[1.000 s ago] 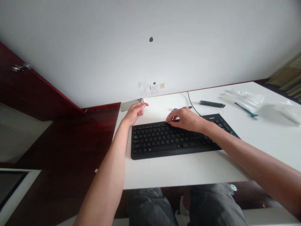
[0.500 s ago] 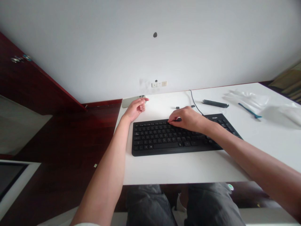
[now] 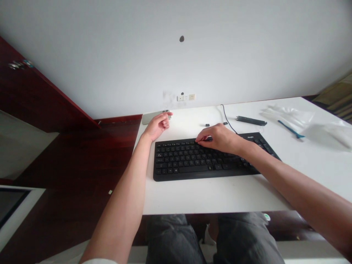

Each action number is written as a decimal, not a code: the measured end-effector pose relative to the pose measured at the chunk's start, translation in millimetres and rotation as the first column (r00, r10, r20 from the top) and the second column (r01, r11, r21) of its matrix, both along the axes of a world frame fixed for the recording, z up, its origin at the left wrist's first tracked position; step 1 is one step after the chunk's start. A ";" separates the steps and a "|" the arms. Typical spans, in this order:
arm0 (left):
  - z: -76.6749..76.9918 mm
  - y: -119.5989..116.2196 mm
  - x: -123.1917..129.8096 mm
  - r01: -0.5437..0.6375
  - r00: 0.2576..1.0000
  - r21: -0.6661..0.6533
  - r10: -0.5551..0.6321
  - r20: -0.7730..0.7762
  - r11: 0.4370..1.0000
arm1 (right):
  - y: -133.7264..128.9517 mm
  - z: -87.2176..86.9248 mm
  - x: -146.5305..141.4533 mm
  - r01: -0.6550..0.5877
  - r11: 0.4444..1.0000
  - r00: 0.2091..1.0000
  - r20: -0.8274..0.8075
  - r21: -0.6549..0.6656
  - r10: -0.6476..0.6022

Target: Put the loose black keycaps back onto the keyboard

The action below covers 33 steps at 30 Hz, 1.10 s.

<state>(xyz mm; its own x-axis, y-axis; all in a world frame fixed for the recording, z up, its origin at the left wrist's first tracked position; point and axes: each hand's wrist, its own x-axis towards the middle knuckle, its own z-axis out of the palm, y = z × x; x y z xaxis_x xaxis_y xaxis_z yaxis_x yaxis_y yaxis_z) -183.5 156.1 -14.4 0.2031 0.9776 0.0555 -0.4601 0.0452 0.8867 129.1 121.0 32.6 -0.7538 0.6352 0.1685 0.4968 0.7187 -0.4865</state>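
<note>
A black keyboard [image 3: 187, 169] lies on the white table in front of me, its cable [image 3: 227, 119] running off from the back. My right hand [image 3: 220, 137] rests over its middle, with thumb and index fingertips pinched together at the top row of keys. Whatever is between those fingertips is too small or hidden to name. Beyond the keyboard's left back corner, my left hand [image 3: 157, 126] lies on the table. Its index finger points right, the other fingers curl loosely, and no object is in it. Partly behind that hand is a light-coloured phone [image 3: 148, 118] with its camera side up.
Two small black pieces [image 3: 207, 125] lie behind the keyboard. Farther right are a dark strip [image 3: 250, 120], a blue pry tool [image 3: 291, 129] and clear plastic bags [image 3: 291, 113]. The table's left edge drops to a dark floor. Wall sockets [image 3: 186, 97] sit behind the table.
The view has shifted slightly. Both hands keep their places, the right one still pinching at the top row of keys.
</note>
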 end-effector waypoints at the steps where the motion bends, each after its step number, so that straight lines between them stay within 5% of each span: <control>1: 0.0 0.1 -0.1 -0.001 1.000 -0.002 0.001 0.002 1.000 | -0.1 0.0 0.3 -0.005 1.000 1.000 0.005 0.014 0.005; 33: -2.2 0.4 0.5 -0.011 1.000 0.018 0.011 0.023 1.000 | -2.1 -1.9 -2.9 -0.141 0.975 0.990 0.044 0.171 0.135</control>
<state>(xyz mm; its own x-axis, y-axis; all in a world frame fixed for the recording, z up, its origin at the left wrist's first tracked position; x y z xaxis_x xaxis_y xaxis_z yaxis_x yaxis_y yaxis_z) -183.0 156.5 -16.6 0.1909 0.9786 0.0774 -0.4804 0.0243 0.8767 126.1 118.9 30.7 -0.8390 0.4879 0.2409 0.4002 0.8533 -0.3342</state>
